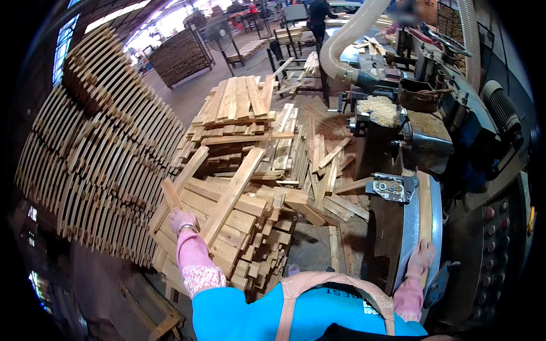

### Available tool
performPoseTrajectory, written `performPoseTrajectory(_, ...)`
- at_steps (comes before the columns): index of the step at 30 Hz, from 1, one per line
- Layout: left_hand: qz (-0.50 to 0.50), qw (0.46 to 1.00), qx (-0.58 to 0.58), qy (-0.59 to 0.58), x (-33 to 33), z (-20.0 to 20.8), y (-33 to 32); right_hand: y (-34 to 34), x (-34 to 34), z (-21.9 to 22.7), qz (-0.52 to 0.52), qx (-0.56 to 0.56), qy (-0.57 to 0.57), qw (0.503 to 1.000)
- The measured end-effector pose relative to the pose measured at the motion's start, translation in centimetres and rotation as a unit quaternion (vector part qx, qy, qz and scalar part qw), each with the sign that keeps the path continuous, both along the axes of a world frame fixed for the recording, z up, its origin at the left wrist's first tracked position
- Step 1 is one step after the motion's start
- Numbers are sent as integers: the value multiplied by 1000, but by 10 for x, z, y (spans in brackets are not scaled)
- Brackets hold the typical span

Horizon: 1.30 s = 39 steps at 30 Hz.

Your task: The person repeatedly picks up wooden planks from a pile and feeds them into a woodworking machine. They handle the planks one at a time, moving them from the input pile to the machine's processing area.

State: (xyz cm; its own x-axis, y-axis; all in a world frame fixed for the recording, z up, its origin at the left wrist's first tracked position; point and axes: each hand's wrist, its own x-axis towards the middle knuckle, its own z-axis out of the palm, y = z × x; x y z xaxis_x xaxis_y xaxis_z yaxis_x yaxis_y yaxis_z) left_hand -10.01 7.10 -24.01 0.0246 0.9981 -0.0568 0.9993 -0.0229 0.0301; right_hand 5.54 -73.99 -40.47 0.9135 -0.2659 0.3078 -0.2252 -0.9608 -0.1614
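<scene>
My left hand point(183, 220) reaches out over a stack of cut wooden boards point(230, 227). Its fingers close on the near end of a short wooden board point(172, 196), which tilts up from the top of the stack. At the right, a long wooden strip point(425, 202) lies lengthwise along the metal bed point(407, 238) of a woodworking machine. My right hand point(421, 257) grips the near part of that strip, with the fingers wrapped over it. The strip's far end runs beside a metal guide bracket point(391, 187).
Tall stacks of slats point(108, 170) rise at the left. Another board pile point(236, 102) stands ahead, with loose offcuts point(330, 165) on the floor. A control panel with buttons point(492, 250), a ribbed hose point(341, 51) and machine parts crowd the right. Far off stands a person point(319, 17).
</scene>
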Motion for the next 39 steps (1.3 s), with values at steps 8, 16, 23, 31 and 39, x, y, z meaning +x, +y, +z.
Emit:
performPoseTrajectory(8, -96, 870, -94, -475, -7, -5, 23, 79, 171, 24, 84, 158, 67, 982)
performPoseTrajectory(16, -489, 617, -339, -515, 156, 14, -279, 326, 74, 110, 397, 693, 405, 444)
performPoseTrajectory(23, -558, 774, 128, -272, 84, -4, -153, 83, 2, 84, 199, 560, 109, 797)
performPoseTrajectory(31, -369, 926, -55, -52, -26, -20, -82, -29, -100, 9, 66, -2, 5, 998)
performPoseTrajectory(39, -408, 875, -117, -233, 92, 43, -150, 27, 186, 5, -17, 36, 59, 997)
